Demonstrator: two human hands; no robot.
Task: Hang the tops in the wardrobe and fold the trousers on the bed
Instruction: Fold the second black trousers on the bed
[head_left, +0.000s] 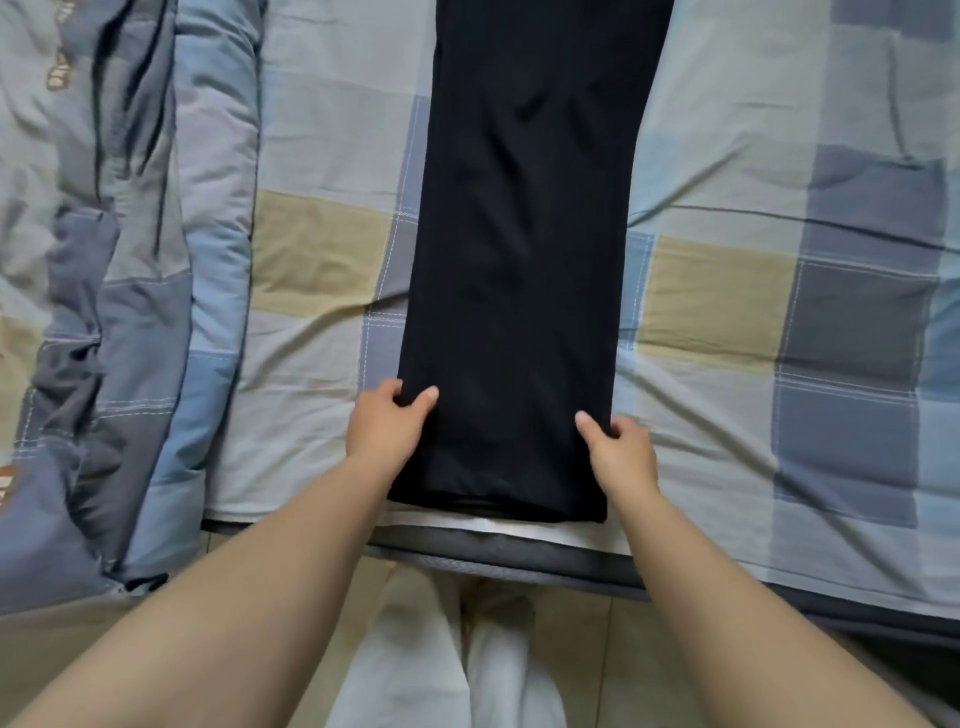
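Black fabric trousers (519, 260) lie lengthwise on the checked blue-and-beige bedsheet (753, 312), hem at the near edge; your left hand (387, 423) and right hand (618, 449) pinch its side edges, a rumpled patchwork quilt (119, 260) lying beyond at left.

One pair of black trousers (519, 270) lies lengthwise on the one bed (727, 291), and one rumpled quilt (119, 291) is heaped along the bed's left side. Two bare hands are in view, the left hand (387, 423) and the right hand (621, 449), each pinching one side edge of the trousers
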